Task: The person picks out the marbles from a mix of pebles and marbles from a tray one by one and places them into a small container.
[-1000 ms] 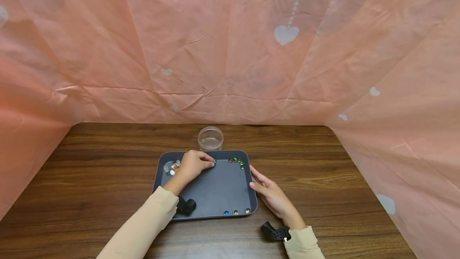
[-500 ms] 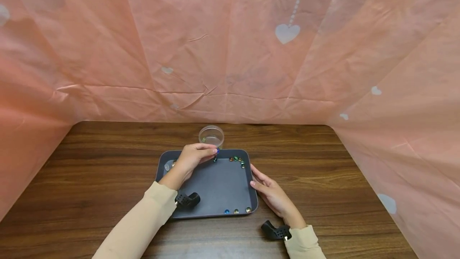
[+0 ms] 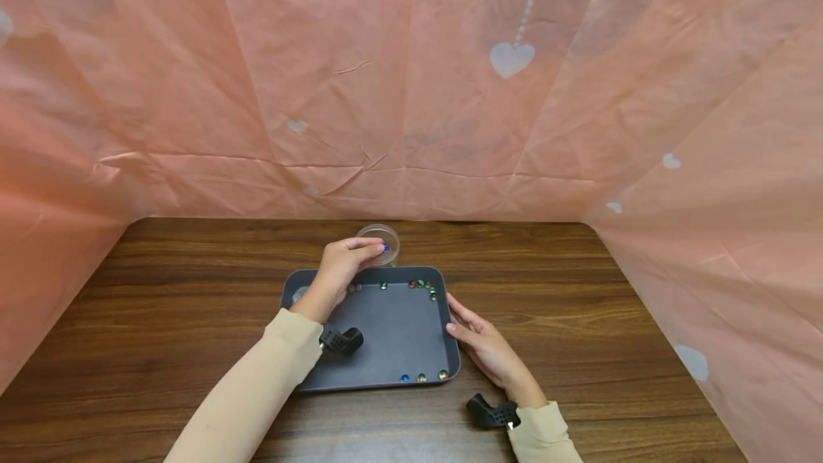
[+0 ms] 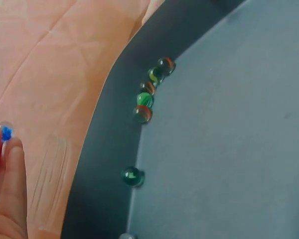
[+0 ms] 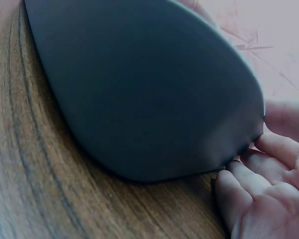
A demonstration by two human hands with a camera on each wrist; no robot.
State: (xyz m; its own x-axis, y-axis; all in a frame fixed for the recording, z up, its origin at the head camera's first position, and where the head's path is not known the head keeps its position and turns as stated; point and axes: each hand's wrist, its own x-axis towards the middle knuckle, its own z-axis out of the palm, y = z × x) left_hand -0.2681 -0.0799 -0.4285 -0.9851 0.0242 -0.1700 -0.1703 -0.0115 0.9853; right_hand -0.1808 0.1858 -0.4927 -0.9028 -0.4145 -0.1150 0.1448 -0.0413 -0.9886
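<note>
My left hand (image 3: 339,267) pinches a clear marble with a blue core (image 4: 6,133) between thumb and fingertips. It is over the mouth of a clear round plastic jar (image 3: 393,253) behind the tray. The fingers of my right hand (image 3: 491,354) tuck under the right edge of the dark grey tray (image 3: 386,338), and the thumb lies at its rim. In the left wrist view, a green marble (image 4: 132,176) lies by the tray's wall. Several marbles cluster in the far right corner, including a bright green one (image 4: 145,100). My left hand and forearm hide the tray's left part.
Along the tray's near edge lie a blue marble (image 3: 405,379) and two yellowish marbles (image 3: 421,378). A whitish clear piece (image 3: 299,294) shows at the far left corner. The wooden table (image 3: 579,306) meets a pink curtain (image 3: 411,127) at the back.
My left hand has lifted the blue marble from the tray's far edge and carried it away from me, over the jar. My right hand stays at the tray's right edge.
</note>
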